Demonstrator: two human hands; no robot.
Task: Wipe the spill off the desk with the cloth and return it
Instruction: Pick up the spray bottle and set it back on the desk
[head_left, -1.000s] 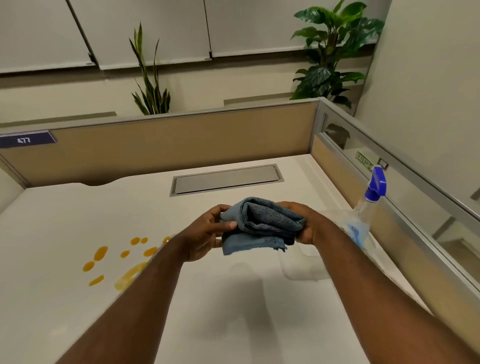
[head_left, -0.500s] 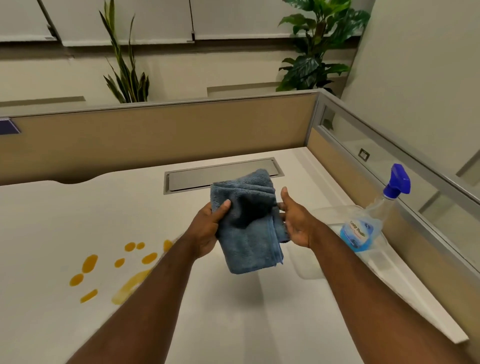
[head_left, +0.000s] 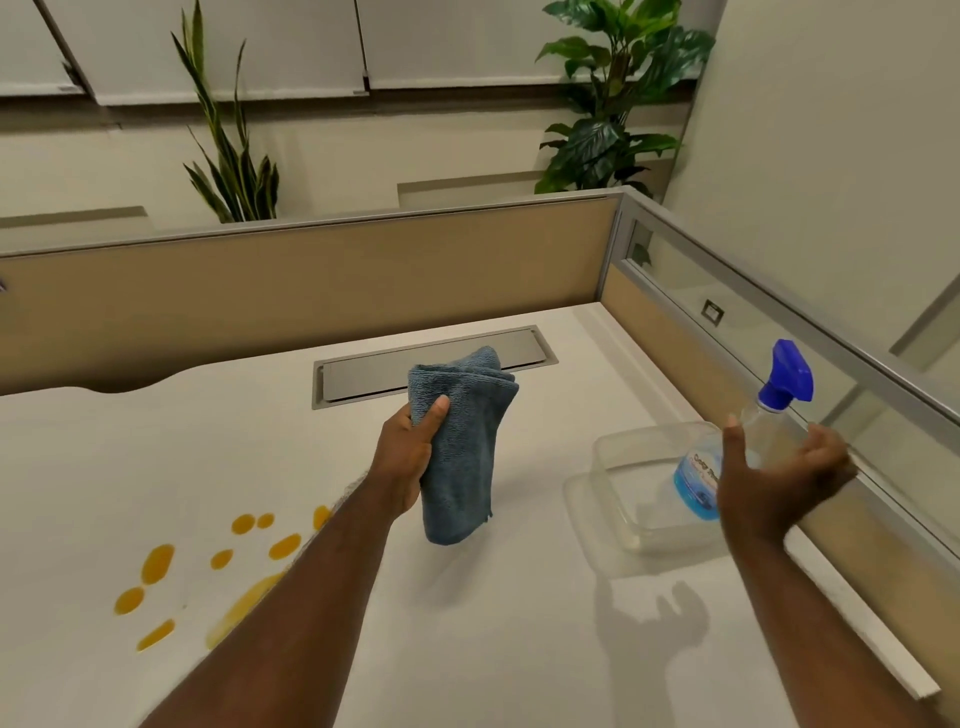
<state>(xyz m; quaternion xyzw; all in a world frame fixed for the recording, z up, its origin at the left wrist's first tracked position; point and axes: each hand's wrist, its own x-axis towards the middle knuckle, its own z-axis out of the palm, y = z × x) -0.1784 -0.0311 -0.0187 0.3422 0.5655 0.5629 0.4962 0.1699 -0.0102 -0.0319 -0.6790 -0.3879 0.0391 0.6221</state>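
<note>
Currently left hand (head_left: 410, 457) grip clamped on limp folded blue cloth (head_left: 460, 441) above the orange spill (head_left: 208, 577); right hand (head_left: 774, 483) spread, empty.

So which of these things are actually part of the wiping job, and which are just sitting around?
Part of the job:
blue cloth, held in the left hand
orange spill
desk

Just around:
spray bottle
clear plastic tub
two plants
right hand, open and empty
</note>
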